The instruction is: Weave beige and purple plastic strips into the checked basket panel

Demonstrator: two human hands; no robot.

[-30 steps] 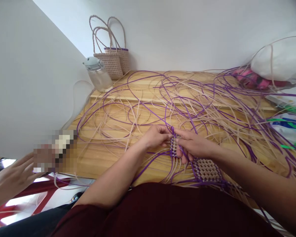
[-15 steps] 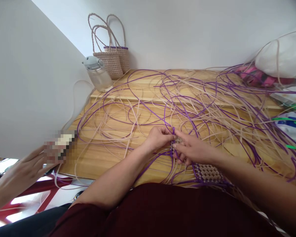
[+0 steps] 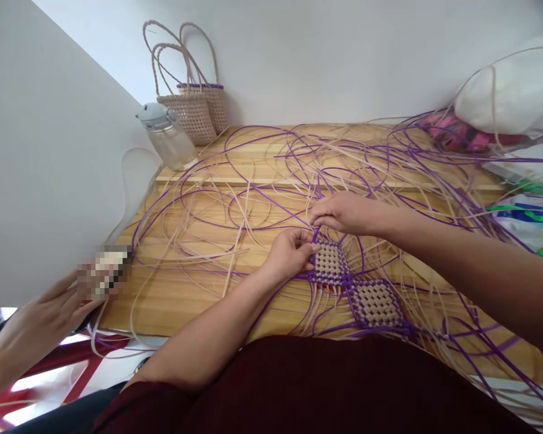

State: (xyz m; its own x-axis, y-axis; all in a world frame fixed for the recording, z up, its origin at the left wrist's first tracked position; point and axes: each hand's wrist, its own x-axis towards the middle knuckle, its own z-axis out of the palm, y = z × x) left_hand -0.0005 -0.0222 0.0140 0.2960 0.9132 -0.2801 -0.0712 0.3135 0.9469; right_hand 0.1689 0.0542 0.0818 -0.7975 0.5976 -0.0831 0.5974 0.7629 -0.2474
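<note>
- My right hand [image 3: 346, 213] has moved up off the first woven square [image 3: 331, 263], baring its checks; its fingers now pinch a purple strand [image 3: 315, 232] at the upper left corner.
- My left hand [image 3: 289, 254] has its fingers closed on that corner, the square lying to their right.
- A second woven square [image 3: 376, 303] adjoins it, lower right.
- Loose strands [image 3: 236, 246] sprawl across the counter [image 3: 127, 304].
- Farther off, a jug [image 3: 171, 143] stands beside woven bags [image 3: 193, 117].
</note>
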